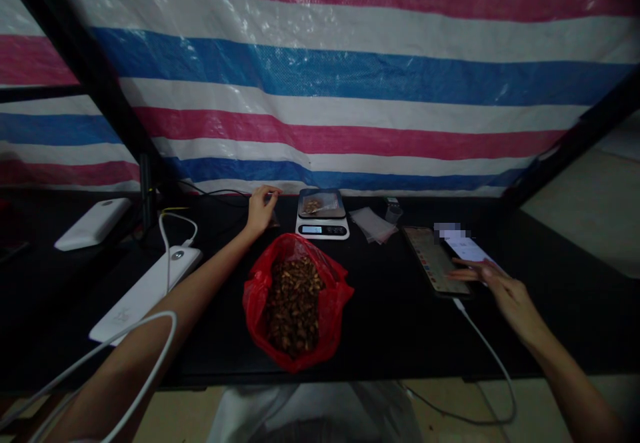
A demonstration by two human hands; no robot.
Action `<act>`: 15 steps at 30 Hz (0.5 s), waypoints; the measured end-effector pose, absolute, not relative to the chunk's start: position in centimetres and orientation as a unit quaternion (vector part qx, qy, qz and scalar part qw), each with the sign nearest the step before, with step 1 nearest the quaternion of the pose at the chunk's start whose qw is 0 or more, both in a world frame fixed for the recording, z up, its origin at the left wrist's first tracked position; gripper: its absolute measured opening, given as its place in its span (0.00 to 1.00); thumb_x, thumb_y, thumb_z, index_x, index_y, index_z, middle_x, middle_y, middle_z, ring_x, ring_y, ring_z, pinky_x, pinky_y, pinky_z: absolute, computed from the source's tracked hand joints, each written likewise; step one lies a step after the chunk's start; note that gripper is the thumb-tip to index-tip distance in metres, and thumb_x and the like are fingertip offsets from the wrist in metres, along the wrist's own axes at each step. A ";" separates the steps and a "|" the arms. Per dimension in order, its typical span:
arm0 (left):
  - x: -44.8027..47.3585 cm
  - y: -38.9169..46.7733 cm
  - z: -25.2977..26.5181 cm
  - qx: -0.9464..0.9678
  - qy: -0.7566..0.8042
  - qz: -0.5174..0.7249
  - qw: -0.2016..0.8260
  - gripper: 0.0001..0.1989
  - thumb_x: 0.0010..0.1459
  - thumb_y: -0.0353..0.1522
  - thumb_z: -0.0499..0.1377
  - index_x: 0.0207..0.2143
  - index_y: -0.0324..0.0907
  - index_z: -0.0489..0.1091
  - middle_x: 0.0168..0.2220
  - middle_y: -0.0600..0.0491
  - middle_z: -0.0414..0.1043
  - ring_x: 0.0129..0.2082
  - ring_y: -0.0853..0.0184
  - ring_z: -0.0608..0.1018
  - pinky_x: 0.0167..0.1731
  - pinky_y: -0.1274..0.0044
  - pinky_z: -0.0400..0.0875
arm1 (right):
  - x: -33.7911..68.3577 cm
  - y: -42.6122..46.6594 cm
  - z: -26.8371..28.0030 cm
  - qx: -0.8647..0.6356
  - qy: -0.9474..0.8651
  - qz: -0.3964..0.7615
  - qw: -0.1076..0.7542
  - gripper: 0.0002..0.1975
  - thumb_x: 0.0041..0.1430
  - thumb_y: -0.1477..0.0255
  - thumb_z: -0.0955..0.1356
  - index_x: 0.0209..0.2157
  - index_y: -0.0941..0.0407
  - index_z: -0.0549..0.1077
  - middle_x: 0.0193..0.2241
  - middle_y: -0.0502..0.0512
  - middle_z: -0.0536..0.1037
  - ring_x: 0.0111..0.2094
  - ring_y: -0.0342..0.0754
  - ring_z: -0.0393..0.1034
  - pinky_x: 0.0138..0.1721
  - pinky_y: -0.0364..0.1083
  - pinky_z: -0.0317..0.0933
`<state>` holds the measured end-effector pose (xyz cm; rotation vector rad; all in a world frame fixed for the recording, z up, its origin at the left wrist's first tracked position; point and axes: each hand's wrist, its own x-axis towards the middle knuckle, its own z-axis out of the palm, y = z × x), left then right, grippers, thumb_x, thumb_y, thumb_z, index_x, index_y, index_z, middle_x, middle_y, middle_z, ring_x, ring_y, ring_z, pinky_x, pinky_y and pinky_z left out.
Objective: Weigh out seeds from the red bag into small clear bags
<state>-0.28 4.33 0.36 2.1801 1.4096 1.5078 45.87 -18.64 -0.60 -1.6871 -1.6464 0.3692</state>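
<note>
A black surface (385, 316) holds a red bag (333, 309) of brown pieces (294, 306), a white scale (323, 222) beyond it and a dark phone (434, 256) under the outstretched, empty right hand (504, 289); the left hand (261, 211) (grip not discernible) curls near the scale, which bears a clear packet (323, 203).

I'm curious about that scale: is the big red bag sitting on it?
No, the red bag stands on the black table, nearer the person than the scale, which holds a small clear bag.
</note>
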 end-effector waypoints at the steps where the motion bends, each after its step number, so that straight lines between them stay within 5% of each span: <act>1: -0.3 4.4 0.3 0.724 0.468 0.502 0.074 0.12 0.59 0.35 0.49 0.33 0.41 0.72 0.36 0.51 0.73 0.41 0.64 0.72 0.45 0.72 0.63 | 45.8 -18.8 -0.4 -0.661 -0.623 0.143 0.392 0.27 0.57 0.51 0.55 0.31 0.50 0.79 0.44 0.54 0.76 0.53 0.58 0.63 0.62 0.58 0.38; 6: -0.4 4.4 0.2 0.716 0.477 0.502 0.091 0.13 0.59 0.35 0.49 0.33 0.41 0.72 0.36 0.51 0.74 0.41 0.64 0.72 0.45 0.72 0.64 | 45.8 -19.1 -0.1 -0.688 -0.550 0.121 0.457 0.24 0.59 0.55 0.56 0.36 0.51 0.77 0.47 0.55 0.75 0.54 0.58 0.62 0.61 0.58 0.42; 15: 0.1 4.1 0.2 0.731 0.470 0.483 0.111 0.12 0.58 0.34 0.50 0.33 0.40 0.72 0.36 0.51 0.74 0.40 0.64 0.73 0.44 0.72 0.65 | 45.7 -18.0 -0.7 -0.682 -0.623 0.037 0.382 0.20 0.56 0.56 0.60 0.39 0.52 0.75 0.44 0.57 0.76 0.49 0.58 0.67 0.55 0.58 0.54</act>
